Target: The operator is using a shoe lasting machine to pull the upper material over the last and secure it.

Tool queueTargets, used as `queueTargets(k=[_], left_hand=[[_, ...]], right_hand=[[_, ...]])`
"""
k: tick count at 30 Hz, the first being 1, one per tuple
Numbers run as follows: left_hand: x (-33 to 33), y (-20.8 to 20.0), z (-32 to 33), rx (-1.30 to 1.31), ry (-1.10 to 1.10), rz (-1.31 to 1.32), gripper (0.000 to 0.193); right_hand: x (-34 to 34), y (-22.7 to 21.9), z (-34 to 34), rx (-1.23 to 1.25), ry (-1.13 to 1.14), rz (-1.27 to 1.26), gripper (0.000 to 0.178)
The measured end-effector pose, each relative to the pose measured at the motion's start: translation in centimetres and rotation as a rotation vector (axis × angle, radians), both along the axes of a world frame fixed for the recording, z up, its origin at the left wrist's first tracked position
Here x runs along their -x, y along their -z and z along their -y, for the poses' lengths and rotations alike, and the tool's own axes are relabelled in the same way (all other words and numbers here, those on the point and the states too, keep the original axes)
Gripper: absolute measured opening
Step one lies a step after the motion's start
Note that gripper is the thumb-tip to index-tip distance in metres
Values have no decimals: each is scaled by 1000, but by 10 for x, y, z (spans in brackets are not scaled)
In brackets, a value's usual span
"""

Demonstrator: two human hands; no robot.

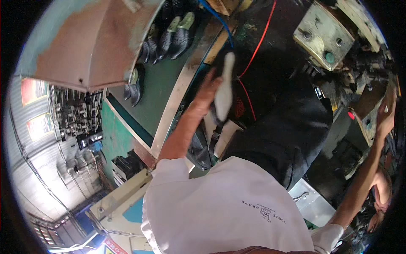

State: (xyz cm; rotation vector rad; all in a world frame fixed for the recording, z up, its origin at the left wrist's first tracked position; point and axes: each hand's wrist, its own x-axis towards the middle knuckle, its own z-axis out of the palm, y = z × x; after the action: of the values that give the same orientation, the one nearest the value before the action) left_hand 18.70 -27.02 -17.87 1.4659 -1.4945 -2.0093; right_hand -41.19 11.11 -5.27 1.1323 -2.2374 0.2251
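Observation:
My left hand, slightly blurred, grips a shoe at its side. The shoe's long pale sole faces me and its toe and heel point up and down the view; its dark upper mostly hides behind it. My right hand reaches far out to the right rim, beside a worn metal machine part with a red knob. A small whitish spot shows at that hand, but its fingers are too dim to read.
Several black shoes stand on the green-topped bench at left, near a large rusty metal hood. A red cord and blue hose hang ahead. A metal machine is at upper right; another person's bare skin shows lower right.

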Motion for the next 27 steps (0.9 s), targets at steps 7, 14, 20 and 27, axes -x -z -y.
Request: queueTargets(k=[7,14,20,27], left_hand=[[-242,33,123,546,-165,613,83],[-349,77,140,996,209,1533,90],[-369,64,188,723,265,1539,94],[-408,72,254,705,237,1588,88]], right_hand=[[-164,172,-81,43,-66,717,39],[-213,143,-65,-179,151,881,38],[-211,103,-35,-201,51,811,37],[-246,78,-1,-250,-19,728,33]])
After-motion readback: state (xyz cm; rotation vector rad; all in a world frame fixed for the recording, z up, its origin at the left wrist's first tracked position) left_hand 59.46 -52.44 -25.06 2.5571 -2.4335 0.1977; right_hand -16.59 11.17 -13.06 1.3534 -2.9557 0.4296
